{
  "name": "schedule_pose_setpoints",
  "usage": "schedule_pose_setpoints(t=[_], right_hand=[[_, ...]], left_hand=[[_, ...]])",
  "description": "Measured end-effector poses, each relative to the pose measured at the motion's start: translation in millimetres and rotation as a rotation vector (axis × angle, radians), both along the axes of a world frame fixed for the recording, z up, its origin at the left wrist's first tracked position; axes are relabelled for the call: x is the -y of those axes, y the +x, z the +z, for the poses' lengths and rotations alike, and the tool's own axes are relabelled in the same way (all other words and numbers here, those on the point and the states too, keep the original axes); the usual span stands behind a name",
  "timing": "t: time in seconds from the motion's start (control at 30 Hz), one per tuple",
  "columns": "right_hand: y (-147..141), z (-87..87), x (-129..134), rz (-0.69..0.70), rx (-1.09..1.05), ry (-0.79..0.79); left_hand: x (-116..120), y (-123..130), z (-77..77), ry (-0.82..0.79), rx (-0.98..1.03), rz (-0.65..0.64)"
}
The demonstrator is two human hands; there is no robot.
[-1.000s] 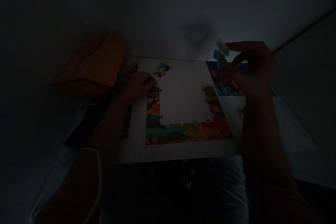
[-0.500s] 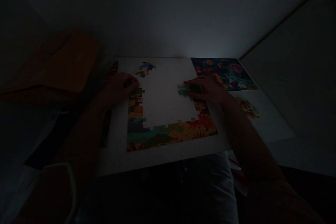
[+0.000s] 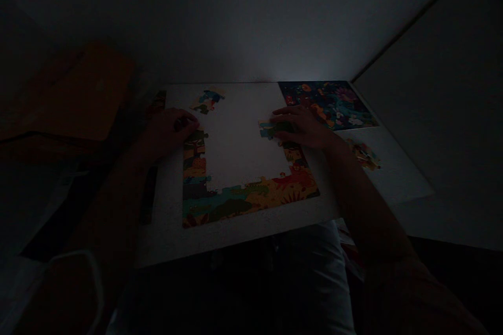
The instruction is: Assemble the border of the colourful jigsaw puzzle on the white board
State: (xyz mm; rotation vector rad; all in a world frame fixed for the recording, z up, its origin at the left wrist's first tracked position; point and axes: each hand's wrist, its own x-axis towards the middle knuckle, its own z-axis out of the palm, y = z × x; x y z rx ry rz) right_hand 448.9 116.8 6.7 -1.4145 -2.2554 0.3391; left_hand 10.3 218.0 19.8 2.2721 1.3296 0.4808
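Note:
In dim light a partly joined jigsaw puzzle (image 3: 247,199) lies on the white table, its bottom and two sides forming a U. My left hand (image 3: 175,128) is at the top of the left side, fingertips pinched together against the puzzle's edge; anything between them is hidden. On the right side my right hand (image 3: 301,125) has its thumb and fingers around joined green and blue puzzle pieces (image 3: 269,130), which stick out inward. The palm covers part of that side. A small cluster of loose pieces (image 3: 208,99) lies beyond the left hand.
A dark, colourful picture (image 3: 332,104) lies at the table's back right corner. More loose pieces (image 3: 365,156) are right of my right forearm. An orange bag-like object (image 3: 94,94) stands at the left. A wall (image 3: 236,26) rises behind the white table (image 3: 243,230).
The whole view has shifted slightly, so everything appears a little further left. Both hands keep nearly the same places on the puzzle.

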Motion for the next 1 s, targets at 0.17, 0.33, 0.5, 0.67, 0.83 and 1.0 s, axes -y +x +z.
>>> schedule_pose_setpoints(t=[0.17, 0.33, 0.5, 0.67, 0.83, 1.0], right_hand=[[0.7, 0.0, -0.2, -0.009, 0.017, -0.027], [-0.2, -2.6, -3.1, -0.053, 0.033, -0.033], [-0.5, -9.5, -5.2, -0.08, 0.07, 0.016], [-10.4, -4.5, 1.3, -0.122, 0.073, 0.132], [-51.6, 8.6, -17.5, -0.091, -0.01, 0.085], [-112.1, 5.8, -91.0, -0.091, 0.066, 0.029]], left_hand=[[-1.2, -0.9, -2.6, 0.025, 0.011, -0.013], [0.8, 0.7, -0.2, 0.013, 0.024, 0.003], [3.4, 1.3, 2.0, 0.0, 0.03, 0.003], [1.3, -0.5, -4.7, 0.035, 0.08, -0.047], [-2.2, -1.9, -14.4, 0.066, 0.08, -0.053], [0.4, -0.3, -16.9, 0.118, 0.145, -0.052]])
